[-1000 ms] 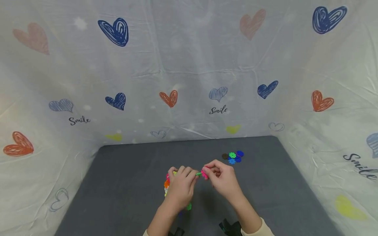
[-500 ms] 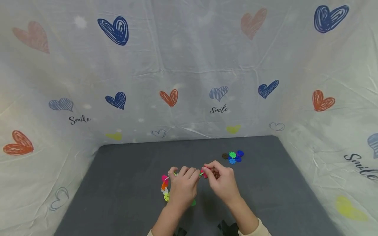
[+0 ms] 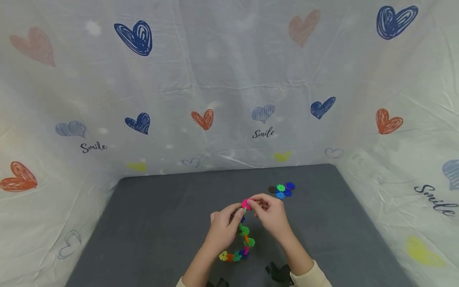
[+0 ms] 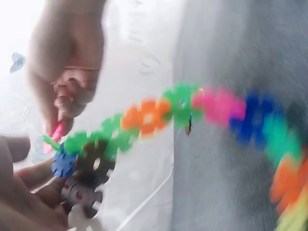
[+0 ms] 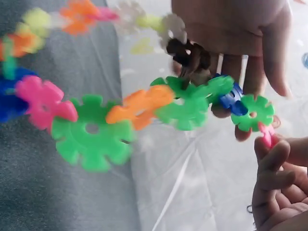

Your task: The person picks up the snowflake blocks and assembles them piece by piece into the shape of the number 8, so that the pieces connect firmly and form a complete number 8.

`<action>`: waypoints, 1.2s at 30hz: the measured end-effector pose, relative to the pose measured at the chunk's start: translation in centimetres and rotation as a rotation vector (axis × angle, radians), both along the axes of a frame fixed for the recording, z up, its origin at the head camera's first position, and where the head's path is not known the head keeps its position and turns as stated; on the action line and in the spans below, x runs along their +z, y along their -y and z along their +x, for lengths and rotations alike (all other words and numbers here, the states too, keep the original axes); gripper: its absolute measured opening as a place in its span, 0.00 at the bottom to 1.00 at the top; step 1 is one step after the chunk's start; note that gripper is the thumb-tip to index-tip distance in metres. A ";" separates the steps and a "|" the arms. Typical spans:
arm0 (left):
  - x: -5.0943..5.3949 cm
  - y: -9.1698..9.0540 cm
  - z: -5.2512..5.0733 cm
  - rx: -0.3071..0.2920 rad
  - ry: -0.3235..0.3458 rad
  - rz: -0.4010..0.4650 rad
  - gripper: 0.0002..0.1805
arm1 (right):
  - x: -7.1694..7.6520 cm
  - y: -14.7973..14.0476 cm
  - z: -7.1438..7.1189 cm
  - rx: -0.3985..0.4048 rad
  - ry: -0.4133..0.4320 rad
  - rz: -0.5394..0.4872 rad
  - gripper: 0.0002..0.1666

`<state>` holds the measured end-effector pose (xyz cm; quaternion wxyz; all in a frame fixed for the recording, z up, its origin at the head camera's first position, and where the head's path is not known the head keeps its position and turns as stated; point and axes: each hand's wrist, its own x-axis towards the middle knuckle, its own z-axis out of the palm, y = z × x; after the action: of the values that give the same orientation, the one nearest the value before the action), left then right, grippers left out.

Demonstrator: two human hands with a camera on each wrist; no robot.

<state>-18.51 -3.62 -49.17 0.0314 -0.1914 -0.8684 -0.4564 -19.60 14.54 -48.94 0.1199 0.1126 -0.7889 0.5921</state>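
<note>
A looped chain of slotted plastic snowflake discs (image 5: pixel 110 144) in several colours hangs below my hands. My left hand (image 3: pixel 221 231) holds its upper end, fingers behind a blue disc (image 5: pixel 232 102) and brown ones (image 5: pixel 197 62). Between right thumb and index finger, my right hand (image 3: pixel 273 218) pinches a pink disc (image 3: pixel 246 204). That pink disc meets the edge of a green disc (image 5: pixel 248 119) at the chain's end; how deep their slots sit is unclear. In the left wrist view the chain (image 4: pixel 147 118) is blurred, and the left palm is partly out of frame.
A small group of loose discs (image 3: pixel 281 187), green, blue and brown, lies toward the back right of the dark grey table (image 3: pixel 161 215). A pale curtain (image 3: pixel 229 79) printed with hearts stands behind and at both sides. Black straps (image 3: pixel 279 274) show near the wrists.
My left hand has turned, and the chain now hangs between the hands instead of left of the left hand. The right hand still pinches the pink disc, with little movement.
</note>
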 end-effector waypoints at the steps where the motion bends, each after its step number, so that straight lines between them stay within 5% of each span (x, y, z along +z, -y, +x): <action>1: 0.0 0.2 -0.2 -0.033 0.116 0.090 0.22 | -0.1 0.0 -0.3 0.012 0.018 -0.013 0.08; 4: -0.2 0.6 -0.9 -0.073 0.365 0.284 0.21 | -0.6 -0.4 -1.0 0.037 0.060 -0.028 0.10; 7: -0.7 0.8 -1.7 -0.037 0.446 0.358 0.20 | -1.3 -1.6 -2.3 -0.004 0.097 -0.008 0.13; 14: -1.5 1.7 -2.4 0.038 0.491 0.435 0.21 | -5.8 -7.5 -6.8 -0.335 0.214 0.219 0.16; 18: -1.4 2.1 -2.7 0.051 0.500 0.445 0.22 | -8.1 -10.7 -8.7 -0.431 0.270 0.346 0.19; 27: -1.0 2.0 -2.7 0.047 0.508 0.458 0.23 | -9.4 -13.6 -10.3 -0.376 0.437 0.565 0.28; 36: -0.5 2.1 -2.4 0.042 0.519 0.463 0.22 | -9.3 -13.3 -9.6 -0.439 0.344 0.502 0.19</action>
<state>-20.88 -5.71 -49.71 -0.1386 -0.0389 -0.7247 -0.6739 -29.20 27.84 -58.23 0.0782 -0.1343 -0.9235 0.3507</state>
